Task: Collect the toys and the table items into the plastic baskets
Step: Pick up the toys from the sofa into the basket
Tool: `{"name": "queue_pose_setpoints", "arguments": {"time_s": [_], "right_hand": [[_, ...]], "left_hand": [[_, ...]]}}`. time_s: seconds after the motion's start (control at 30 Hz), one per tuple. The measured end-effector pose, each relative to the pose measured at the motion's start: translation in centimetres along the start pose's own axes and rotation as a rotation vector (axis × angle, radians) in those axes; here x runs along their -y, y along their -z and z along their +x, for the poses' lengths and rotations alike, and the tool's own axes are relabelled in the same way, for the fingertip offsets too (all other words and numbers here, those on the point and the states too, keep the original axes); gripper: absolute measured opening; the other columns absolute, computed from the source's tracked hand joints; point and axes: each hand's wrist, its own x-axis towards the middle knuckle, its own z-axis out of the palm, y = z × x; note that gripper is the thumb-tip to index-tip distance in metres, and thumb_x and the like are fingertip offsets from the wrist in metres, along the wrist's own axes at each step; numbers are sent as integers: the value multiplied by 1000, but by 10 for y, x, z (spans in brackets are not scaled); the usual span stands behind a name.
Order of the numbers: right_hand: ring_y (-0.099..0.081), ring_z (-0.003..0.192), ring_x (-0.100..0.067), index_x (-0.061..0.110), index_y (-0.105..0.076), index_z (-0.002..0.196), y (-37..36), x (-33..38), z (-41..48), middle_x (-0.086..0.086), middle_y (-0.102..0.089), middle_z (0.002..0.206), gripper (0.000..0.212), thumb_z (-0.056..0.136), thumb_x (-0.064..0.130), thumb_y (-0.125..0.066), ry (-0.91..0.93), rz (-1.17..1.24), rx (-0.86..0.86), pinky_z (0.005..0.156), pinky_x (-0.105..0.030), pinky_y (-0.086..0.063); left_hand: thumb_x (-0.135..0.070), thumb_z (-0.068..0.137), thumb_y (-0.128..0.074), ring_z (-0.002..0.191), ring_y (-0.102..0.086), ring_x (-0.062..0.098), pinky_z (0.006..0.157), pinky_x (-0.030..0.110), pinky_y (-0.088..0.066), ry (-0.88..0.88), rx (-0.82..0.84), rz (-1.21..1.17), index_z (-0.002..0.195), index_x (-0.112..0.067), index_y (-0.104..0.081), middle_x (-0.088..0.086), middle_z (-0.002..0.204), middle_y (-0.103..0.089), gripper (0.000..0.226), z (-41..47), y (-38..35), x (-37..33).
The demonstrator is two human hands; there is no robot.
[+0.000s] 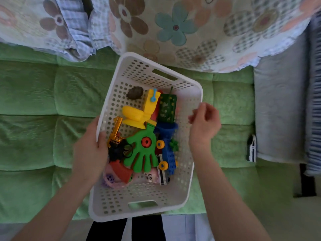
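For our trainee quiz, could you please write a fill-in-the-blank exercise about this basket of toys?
The basket is ____ in colour.
The toy toilet inside it is ____.
The hand-shaped clapper is ____.
The hand gripping the basket's rim is the person's ____ one.
Missing words: white; yellow; green; left.

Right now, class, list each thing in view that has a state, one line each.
white basket: on the green sofa, part filled with toys
left hand: grips the basket's left rim, thumb inside
right hand: fingers curled by the right rim; contact unclear
yellow toy toilet: in the basket, on its side
green hand clapper: in the basket, atop other toys
white toy vehicle: outside the basket, on the sofa
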Motion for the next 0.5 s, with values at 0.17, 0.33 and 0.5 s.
{"name": "queue_pose_setpoints", "arguments": {"time_s": [0.17, 0.33, 0.5], "right_hand": [[-60, 81, -17, 3, -59, 110, 61, -60, 54, -5, -63, 101, 23, 94, 16, -51, -208, -392, -169, 60, -10, -43], [-53, 115, -30, 3, -50, 129, 73, -94, 97, -15, -56, 128, 41, 92, 20, -55, -226, -722, 79, 91, -31, -40], [-58, 92, -32, 3, -60, 110, 68, -111, 131, -18, -63, 94, 23, 91, 13, -53, -232, -897, 239, 56, -24, -34]], "left_hand": [[-8, 96, -40, 68, -43, 1, 57, 0, -30, -11, 18, -15, 138, -12, -40, -6, 98, -48, 42, -2, -24, -12], [-11, 97, -38, 74, -46, 2, 56, 5, -33, 7, 27, 10, 140, -14, -38, -8, 100, -50, 43, -6, -46, -12], [-11, 97, -38, 70, -45, -7, 63, 5, -33, 20, 9, 27, 140, -16, -38, -12, 101, -49, 43, -6, -53, -10]]}}
